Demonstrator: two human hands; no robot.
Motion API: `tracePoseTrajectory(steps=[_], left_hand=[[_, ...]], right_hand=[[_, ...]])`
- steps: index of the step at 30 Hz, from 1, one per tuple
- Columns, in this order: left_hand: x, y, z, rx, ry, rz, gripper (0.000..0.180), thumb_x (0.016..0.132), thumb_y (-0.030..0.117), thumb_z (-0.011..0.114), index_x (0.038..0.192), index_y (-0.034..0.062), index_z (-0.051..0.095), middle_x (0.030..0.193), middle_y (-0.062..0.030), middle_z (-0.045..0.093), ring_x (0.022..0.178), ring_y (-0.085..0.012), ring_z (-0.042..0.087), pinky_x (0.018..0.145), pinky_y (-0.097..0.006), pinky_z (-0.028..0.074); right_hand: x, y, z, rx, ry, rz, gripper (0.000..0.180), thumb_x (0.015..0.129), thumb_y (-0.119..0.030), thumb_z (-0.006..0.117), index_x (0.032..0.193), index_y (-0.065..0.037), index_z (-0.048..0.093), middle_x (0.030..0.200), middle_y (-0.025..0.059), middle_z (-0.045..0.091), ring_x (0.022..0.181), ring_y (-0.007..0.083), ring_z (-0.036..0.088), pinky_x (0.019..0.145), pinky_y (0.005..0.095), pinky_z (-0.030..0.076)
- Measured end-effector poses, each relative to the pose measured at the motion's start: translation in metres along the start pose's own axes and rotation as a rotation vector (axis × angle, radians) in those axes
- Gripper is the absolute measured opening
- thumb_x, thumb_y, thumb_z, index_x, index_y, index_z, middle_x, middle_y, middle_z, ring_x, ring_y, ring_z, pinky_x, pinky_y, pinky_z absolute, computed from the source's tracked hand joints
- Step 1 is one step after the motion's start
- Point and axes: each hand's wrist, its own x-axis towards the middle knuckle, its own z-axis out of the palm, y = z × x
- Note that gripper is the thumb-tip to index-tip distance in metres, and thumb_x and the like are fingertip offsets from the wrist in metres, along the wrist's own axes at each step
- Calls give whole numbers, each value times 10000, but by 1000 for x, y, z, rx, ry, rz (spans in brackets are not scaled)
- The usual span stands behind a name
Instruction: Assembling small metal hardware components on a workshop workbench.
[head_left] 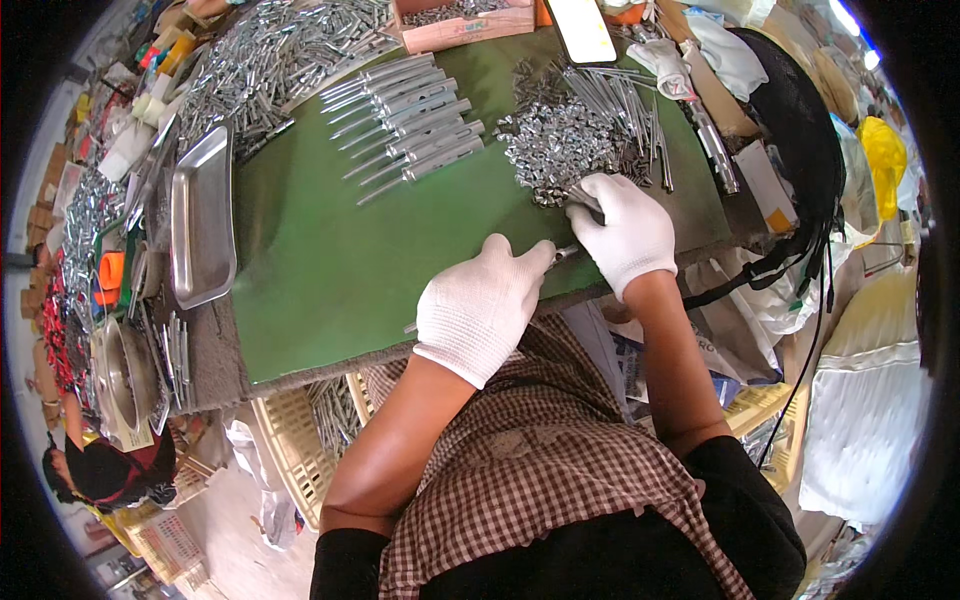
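My left hand (pixel 482 305), in a white knit glove, is closed around a slim silver metal tool (pixel 566 253). One end shows past the fingertips and a thin tip pokes out on the other side; the glove hides the middle. My right hand (pixel 628 230), also gloved, has its fingers pinched at the near edge of a heap of small shiny metal parts (pixel 560 145). What those fingers hold, if anything, is hard to make out. Left of the heap, several silver tubular tools with pointed rods (pixel 425 125) lie side by side on the green mat (pixel 330 270).
Thin metal rods (pixel 625 105) lie beside the heap. A phone (pixel 582 30) and a pink box of small parts (pixel 465 25) stand at the back. A steel tray (pixel 203 220) sits left, below a large metal pile (pixel 285 50). A black mesh fan (pixel 795 130) is at right.
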Motion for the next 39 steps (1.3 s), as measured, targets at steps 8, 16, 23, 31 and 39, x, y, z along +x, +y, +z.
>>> tracePoseTrajectory(steps=[8,16,23,31,39], left_hand=[[0,-1,-1,15,11,21,219,904,264,593,1115,222,637,788,-103,551,553,-287,609,495,-400,515],[1,0,-2,12,-25,9,217,903,262,594,1112,221,639,787,-102,552,559,-285,616,500,-400,522],[-1,-3,1,0,9,12,228,905,256,592,1127,235,639,786,-103,551,565,-294,618,508,-406,525],[0,-2,0,-18,16,19,231,905,249,593,1131,234,637,781,-90,548,549,-283,608,495,-395,522],[1,-3,-2,-13,-16,11,245,907,251,591,1148,236,635,783,-90,548,556,-286,612,503,-403,525]], right_hand=[[8,-8,-3,-56,-50,-93,177,811,-209,700,950,-107,660,923,105,637,847,327,641,724,410,506],[13,1,0,-58,-76,-195,155,821,-204,686,939,-116,639,925,113,615,804,347,635,695,440,502],[7,-2,-31,-237,-128,-225,137,825,-210,645,919,-112,624,880,117,619,790,340,641,692,445,514],[0,28,-29,11,-187,-120,170,813,-157,703,921,-42,640,863,110,611,781,296,623,697,360,488],[-2,19,-28,129,-184,-206,127,815,-147,697,914,-70,672,852,92,631,768,274,631,686,356,496]])
